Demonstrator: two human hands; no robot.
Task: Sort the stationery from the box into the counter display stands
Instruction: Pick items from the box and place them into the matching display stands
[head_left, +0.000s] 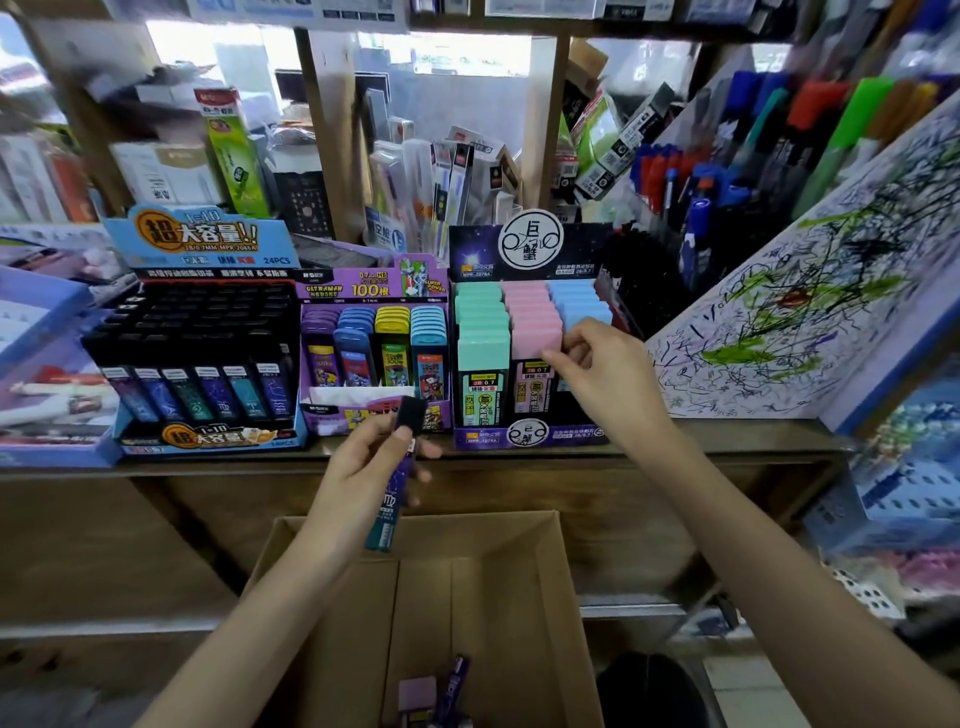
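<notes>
My left hand (363, 462) grips two slim black-capped lead cases (397, 467), purple and teal, upright above the open cardboard box (561, 597). My right hand (602, 374) reaches into the right display stand (524, 436) and pinches a blue-capped lead case (571, 332) in its front blue row, next to the pink and green rows. On the wooden counter stand two more displays: a black stand (208, 358) of dark cases at the left and a purple stand (371, 343) of colourful cases in the middle. A few cases (436, 691) lie in the box's bottom.
A scribbled white test board (810, 312) leans at the right beside racks of pens (727, 171). Blue trays (47, 374) of goods sit at the left. Shelves of boxed stationery rise behind the stands. A dark bin (649, 691) stands by the box.
</notes>
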